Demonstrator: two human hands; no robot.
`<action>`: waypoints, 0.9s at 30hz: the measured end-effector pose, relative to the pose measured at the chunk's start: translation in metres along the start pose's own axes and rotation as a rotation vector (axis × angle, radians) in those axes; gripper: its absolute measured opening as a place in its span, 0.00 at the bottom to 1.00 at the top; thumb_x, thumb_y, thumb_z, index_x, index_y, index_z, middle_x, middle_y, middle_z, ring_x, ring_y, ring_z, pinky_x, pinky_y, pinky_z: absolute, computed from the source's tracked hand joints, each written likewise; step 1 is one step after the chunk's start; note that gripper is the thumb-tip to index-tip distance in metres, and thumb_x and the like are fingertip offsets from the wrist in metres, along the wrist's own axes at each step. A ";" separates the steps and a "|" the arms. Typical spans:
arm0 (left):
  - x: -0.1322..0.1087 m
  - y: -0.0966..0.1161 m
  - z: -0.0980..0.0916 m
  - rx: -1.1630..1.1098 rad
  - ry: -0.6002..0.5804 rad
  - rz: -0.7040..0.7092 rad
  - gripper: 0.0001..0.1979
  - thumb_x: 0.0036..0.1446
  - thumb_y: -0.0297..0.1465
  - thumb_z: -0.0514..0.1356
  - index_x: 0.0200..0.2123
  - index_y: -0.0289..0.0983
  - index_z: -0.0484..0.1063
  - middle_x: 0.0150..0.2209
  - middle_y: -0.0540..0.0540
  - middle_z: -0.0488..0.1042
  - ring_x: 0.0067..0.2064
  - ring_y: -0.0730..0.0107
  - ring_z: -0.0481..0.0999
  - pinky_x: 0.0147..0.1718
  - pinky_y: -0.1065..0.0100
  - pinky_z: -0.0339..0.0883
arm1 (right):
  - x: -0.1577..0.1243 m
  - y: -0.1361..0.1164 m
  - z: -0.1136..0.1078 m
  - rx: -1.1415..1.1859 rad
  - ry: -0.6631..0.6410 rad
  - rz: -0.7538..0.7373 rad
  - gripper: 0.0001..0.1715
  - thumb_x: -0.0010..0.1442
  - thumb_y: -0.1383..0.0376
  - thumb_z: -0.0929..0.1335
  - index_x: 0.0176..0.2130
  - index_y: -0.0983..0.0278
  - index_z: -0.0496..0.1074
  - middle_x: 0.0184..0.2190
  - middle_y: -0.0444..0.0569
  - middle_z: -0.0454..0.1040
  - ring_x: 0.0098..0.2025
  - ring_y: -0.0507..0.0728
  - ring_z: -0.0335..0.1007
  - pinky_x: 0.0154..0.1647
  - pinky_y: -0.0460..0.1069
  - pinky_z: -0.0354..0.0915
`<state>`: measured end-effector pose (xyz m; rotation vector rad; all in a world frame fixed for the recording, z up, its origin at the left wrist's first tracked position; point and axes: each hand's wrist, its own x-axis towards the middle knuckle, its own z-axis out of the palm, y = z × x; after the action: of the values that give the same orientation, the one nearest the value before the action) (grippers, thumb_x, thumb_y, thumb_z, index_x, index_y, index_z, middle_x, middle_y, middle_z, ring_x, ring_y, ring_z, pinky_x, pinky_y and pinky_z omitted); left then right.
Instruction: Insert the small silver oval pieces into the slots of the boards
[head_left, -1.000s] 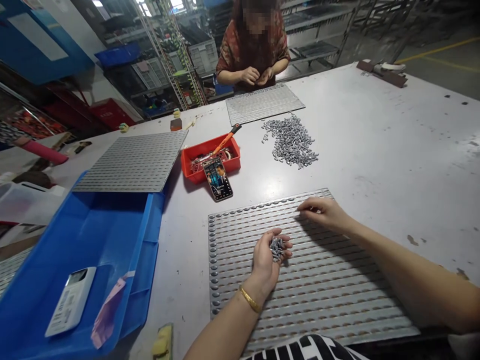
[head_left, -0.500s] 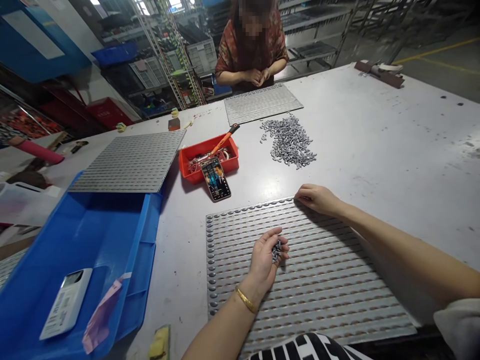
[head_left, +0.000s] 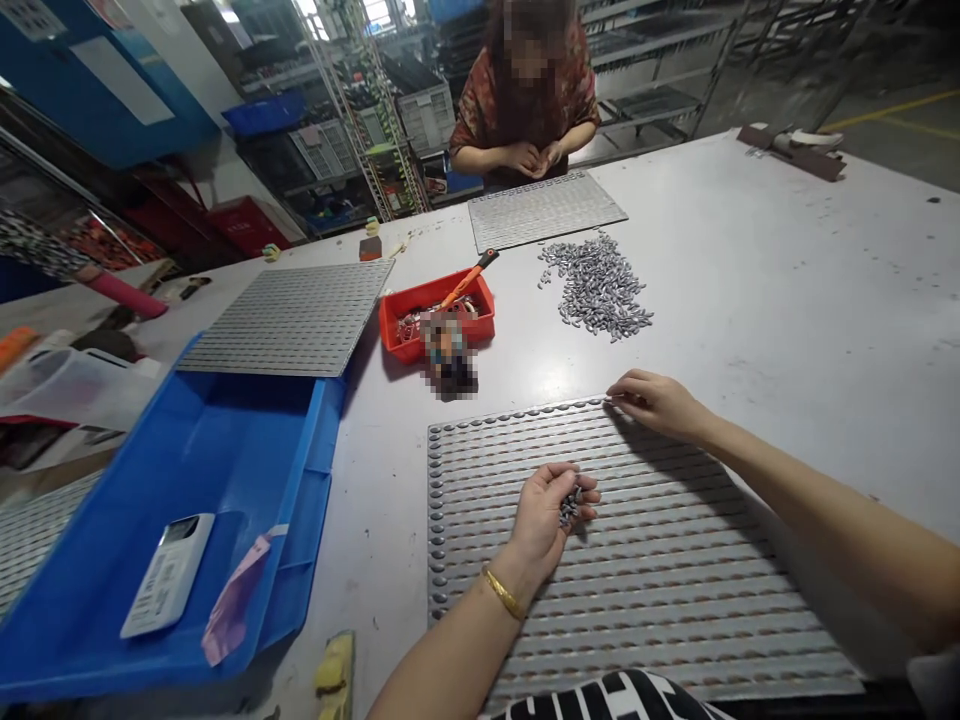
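Observation:
A grey slotted board (head_left: 645, 600) lies in front of me, with dark oval pieces seated along its left edge and the left part of its top edge. My left hand (head_left: 544, 515), palm up above the board, has its fingers curled round a small heap of grey oval pieces (head_left: 571, 507). At the board's top edge, by the end of the row of ovals, my right hand (head_left: 656, 402) has its fingertips pinched together; whatever they hold is too small to make out. A pile of the same grey pieces (head_left: 604, 287) lies farther back on the table.
A red tray (head_left: 397, 345) with an orange-handled tool stands beyond the board. At left, a blue crate (head_left: 319, 500) holds a white device (head_left: 169, 575); another slotted board (head_left: 292, 318) rests on its far end. Across the table a person handles small pieces over a board (head_left: 547, 212).
The whole view has shifted, so the table items appear farther right. Both hands keep nearly the same places over the board. A pink-sleeved arm has come into view at the far left.

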<state>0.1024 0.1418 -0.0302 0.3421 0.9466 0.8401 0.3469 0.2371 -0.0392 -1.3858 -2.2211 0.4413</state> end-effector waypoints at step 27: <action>0.003 -0.002 0.003 0.027 0.019 0.055 0.13 0.47 0.37 0.67 0.32 0.32 0.76 0.26 0.47 0.71 0.25 0.76 0.68 0.22 0.74 0.60 | -0.048 -0.094 0.039 0.079 0.036 -0.147 0.12 0.65 0.66 0.61 0.43 0.59 0.73 0.36 0.52 0.73 0.37 0.57 0.68 0.35 0.50 0.65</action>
<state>0.1071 0.1425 -0.0313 0.3852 0.9703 0.8831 0.2729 0.1521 -0.0345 -1.1724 -2.2329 0.4433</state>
